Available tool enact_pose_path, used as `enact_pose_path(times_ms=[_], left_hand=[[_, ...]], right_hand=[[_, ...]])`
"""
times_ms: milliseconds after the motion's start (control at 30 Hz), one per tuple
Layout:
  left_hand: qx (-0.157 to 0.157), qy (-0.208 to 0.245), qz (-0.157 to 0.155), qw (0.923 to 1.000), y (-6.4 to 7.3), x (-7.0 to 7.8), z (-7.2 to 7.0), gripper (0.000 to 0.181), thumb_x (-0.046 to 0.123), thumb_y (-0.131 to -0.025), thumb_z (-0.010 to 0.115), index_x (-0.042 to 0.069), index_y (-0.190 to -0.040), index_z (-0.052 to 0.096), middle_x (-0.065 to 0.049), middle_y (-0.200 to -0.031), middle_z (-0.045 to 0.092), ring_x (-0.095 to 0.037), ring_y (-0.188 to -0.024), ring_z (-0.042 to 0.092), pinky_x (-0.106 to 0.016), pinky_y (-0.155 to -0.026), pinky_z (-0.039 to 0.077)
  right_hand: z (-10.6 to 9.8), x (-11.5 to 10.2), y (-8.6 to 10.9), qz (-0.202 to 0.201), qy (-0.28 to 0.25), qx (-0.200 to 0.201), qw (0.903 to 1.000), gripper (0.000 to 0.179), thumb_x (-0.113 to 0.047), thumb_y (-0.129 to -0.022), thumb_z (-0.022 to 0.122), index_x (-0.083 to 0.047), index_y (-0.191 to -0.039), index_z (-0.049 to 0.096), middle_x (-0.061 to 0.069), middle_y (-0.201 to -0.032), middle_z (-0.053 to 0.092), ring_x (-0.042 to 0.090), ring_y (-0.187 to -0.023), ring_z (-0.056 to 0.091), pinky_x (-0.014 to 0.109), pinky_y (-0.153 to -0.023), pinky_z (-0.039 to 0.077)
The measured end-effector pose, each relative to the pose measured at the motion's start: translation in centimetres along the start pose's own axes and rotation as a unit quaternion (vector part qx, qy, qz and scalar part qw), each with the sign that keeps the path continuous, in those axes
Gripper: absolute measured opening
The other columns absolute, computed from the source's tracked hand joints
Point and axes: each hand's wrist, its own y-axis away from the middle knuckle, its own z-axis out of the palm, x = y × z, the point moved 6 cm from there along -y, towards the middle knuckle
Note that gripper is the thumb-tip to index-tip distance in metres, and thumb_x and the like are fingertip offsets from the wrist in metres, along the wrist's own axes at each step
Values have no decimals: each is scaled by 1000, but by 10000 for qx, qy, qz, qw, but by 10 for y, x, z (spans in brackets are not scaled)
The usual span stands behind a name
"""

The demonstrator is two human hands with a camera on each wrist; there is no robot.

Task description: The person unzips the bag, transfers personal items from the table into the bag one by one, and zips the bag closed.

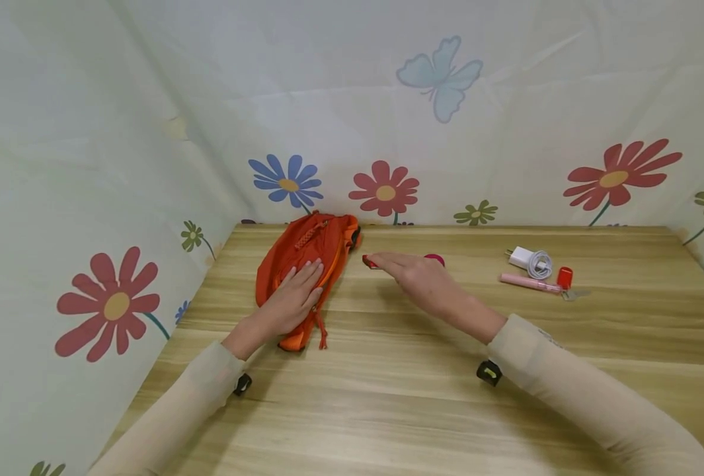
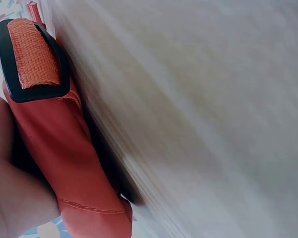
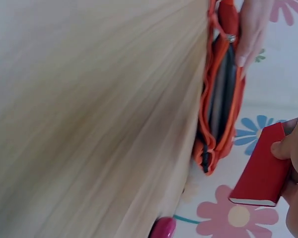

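Observation:
An orange-red fabric bag (image 1: 304, 248) lies on the table at left, with a black strap buckle (image 2: 35, 94) on its end. In the right wrist view its zipped opening (image 3: 219, 94) gapes, showing a dark lining. My left hand (image 1: 289, 301) rests on the bag with its fingers laid out straight, fingertips close to the opening's edge. To the right of the bag, above the table, my right hand (image 1: 420, 277) pinches a small flat red box (image 3: 260, 168) with a whitish end. Most of the box is hidden behind that hand in the head view.
Behind the right hand lies a round magenta object (image 1: 435, 258). Farther right are a white charger plug (image 1: 521, 257) with a coiled cable (image 1: 540, 265), a pink tube (image 1: 529, 283) and a small red item (image 1: 564, 277) beside a metal key (image 1: 570, 295). Printed cloth walls border the table.

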Motion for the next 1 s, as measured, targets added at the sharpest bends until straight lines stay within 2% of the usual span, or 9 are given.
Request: enact_pose_path(times_ms=[100,167,267,367,467,633,800,900,1000], left_hand=[[46,-1,25,10000,0,1,-1,57,28,-112,37,0,-160,22,-14,-168,18,-34,-155,14,-55,-125,8],[55,-4,21,10000,0,1,-1,58,28,-112,37,0,-160,22,-14,-168,18,-33,-155,14,-54,-125,8],[61,-34,28,10000,0,1,-1,57,28,-112,37,0,-160,23,-14,-168,19,-34,-155,14,-55,-125,8],[53,-90,7,9999,0,0,1,57,29,-112,35,1,-160,22,-14,-168,18,-33,-156,14,-54,-125,8],[22,-110,-44,9999,-1,-2,2,57,31,-113,33,2,-161,21,-12,-169,17,-31,-156,12,-52,-126,7],[20,-108,-105,9999,-1,-4,2,58,32,-112,34,3,-161,22,-11,-169,17,-31,-156,13,-53,-125,8],[-148,-309,-283,9990,-7,-6,-3,63,40,-111,37,6,-162,21,-11,-169,15,-33,-156,9,-51,-126,9],[-320,-532,-303,9976,-17,-7,-8,68,46,-109,39,8,-162,19,-11,-170,13,-34,-157,7,-50,-126,9],[-426,-749,-257,9960,-27,-11,-11,72,50,-108,39,8,-162,18,-12,-170,12,-34,-157,7,-51,-126,9]], right_hand=[[-3,1,-3,416,-472,67,9980,51,1,-91,72,-3,-141,60,15,-129,69,28,-113,70,41,-91,57],[-4,3,-5,768,-853,54,9934,50,-1,-93,72,-2,-141,60,16,-124,71,28,-106,72,41,-88,59],[-3,8,-7,1389,-1495,-25,9789,50,-4,-95,70,-3,-143,58,16,-115,73,27,-92,72,39,-79,61],[-2,12,-8,1956,-2173,-58,9563,53,-6,-96,70,-3,-146,55,17,-116,72,28,-92,69,39,-77,61],[-1,17,-8,2463,-2875,-45,9256,57,-6,-96,70,-3,-149,51,19,-125,69,29,-104,71,40,-85,61],[8,24,-8,3279,-4039,-45,8540,60,-8,-97,69,-6,-153,46,15,-142,60,30,-121,65,40,-93,57],[16,28,-8,3835,-4845,-109,7862,66,-10,-100,65,-7,-158,36,15,-148,54,31,-122,63,42,-94,56],[20,30,-9,4002,-5192,-11,7551,65,-8,-100,63,-6,-159,34,17,-149,53,32,-124,61,43,-97,55],[26,30,-13,4052,-5465,109,7328,62,-6,-101,61,-4,-157,36,19,-148,53,34,-124,60,43,-98,54]])
